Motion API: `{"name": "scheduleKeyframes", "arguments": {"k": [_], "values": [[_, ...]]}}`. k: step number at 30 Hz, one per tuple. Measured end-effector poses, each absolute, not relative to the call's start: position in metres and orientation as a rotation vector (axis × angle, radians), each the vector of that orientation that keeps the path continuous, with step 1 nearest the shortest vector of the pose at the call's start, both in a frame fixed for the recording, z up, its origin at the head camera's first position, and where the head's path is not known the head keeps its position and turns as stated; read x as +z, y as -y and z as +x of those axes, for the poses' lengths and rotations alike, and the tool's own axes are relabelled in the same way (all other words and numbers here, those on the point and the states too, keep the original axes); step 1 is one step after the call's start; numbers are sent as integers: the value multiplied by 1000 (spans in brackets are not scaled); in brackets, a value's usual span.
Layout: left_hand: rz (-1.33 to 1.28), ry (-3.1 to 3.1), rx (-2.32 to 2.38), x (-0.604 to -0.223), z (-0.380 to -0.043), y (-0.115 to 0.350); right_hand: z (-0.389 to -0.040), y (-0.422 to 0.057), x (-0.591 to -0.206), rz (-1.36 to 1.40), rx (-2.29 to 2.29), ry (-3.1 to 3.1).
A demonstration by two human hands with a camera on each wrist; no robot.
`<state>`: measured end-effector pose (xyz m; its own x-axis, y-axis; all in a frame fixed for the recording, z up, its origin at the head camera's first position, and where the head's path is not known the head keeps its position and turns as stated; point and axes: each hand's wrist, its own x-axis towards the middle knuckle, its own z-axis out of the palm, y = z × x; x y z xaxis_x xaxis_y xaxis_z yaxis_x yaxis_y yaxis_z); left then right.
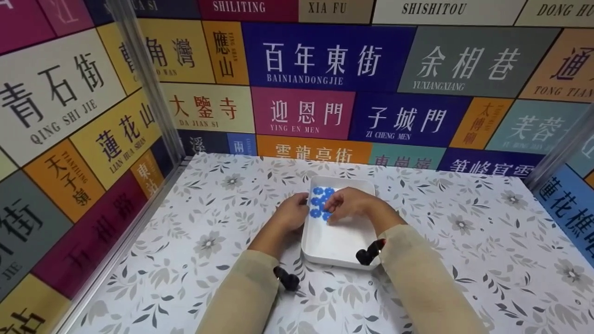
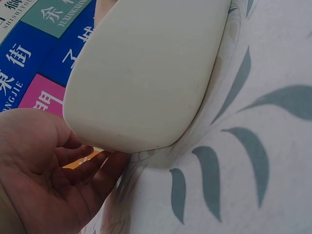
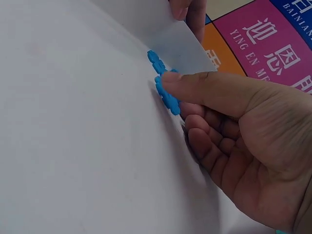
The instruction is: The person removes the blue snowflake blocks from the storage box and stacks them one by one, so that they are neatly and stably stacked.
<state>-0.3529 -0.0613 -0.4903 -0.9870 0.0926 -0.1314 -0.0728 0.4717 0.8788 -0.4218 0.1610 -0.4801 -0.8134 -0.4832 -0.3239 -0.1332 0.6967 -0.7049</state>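
Note:
A shallow white tray [image 1: 334, 239] lies on the table, with several small blue flower-shaped pieces [image 1: 315, 213] in close rows at its far left part. My left hand [image 1: 293, 213] holds the tray's left wall; in the left wrist view that hand [image 2: 53, 170] has its fingers against the tray's outer side [image 2: 141, 73]. Over the tray, my right hand [image 1: 352, 204] has its thumb and fingers at the pieces. In the right wrist view, the right hand's [image 3: 243, 131] thumb tip lies on a blue flower-shaped piece [image 3: 168, 100], other fingers curled; the index fingertip is mostly hidden.
A table with a leaf-and-flower patterned cover [image 1: 209, 246] surrounds the tray. Behind it stands a wall of coloured street-name panels [image 1: 304, 111], with a clear upright strip [image 1: 148, 79] at the left corner. Small black devices [image 1: 288, 279] sit on both cuffs.

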Motion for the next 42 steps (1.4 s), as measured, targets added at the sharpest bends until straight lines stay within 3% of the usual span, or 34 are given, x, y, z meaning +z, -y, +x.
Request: {"name": "scheduleKeyframes", "arguments": {"k": [23,34,42], "values": [[-18,-2552,1489,-490,-355,62,-414,-164,-465,-475,-927,-2535],[6,-2562,1527,-492,-354,63,-382,-194,-454,-83,-1651,-2331],[-99,-2470,1539,-489,-353,61,-366,-244,-457,97,-1743,-2337]]}}
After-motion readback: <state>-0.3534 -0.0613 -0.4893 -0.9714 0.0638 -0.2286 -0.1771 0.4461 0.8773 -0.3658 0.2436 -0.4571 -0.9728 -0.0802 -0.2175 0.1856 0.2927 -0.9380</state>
